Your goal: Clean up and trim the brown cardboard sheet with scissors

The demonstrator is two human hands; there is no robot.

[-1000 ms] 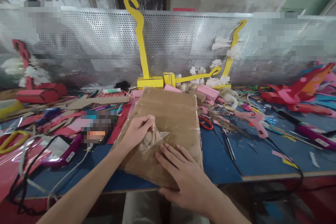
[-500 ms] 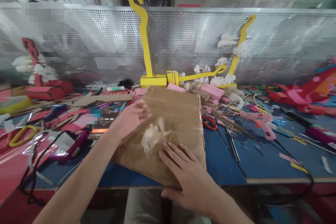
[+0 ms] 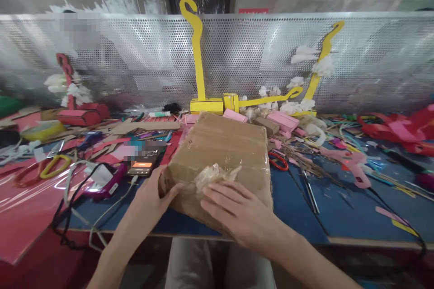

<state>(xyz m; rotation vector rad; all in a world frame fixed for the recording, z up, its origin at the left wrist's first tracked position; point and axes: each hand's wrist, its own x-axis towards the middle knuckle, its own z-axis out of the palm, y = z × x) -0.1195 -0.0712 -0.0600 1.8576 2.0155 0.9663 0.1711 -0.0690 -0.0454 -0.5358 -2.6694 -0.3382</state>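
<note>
The counter (image 3: 294,223) bears the cardboard (image 3: 233,142) at the front, for reach, I judge. My left hand (image 3: 153,195) clasps the cardboard's left side, seemingly steadying it; apart, my right hand (image 3: 239,212) lies flat, perhaps pinning crumpled plastic (image 3: 209,176).

Plain-looking trousers (image 3: 190,264) in light grey are worn — and both forearms (image 3: 124,235), slender and tapering, are bare.
</note>
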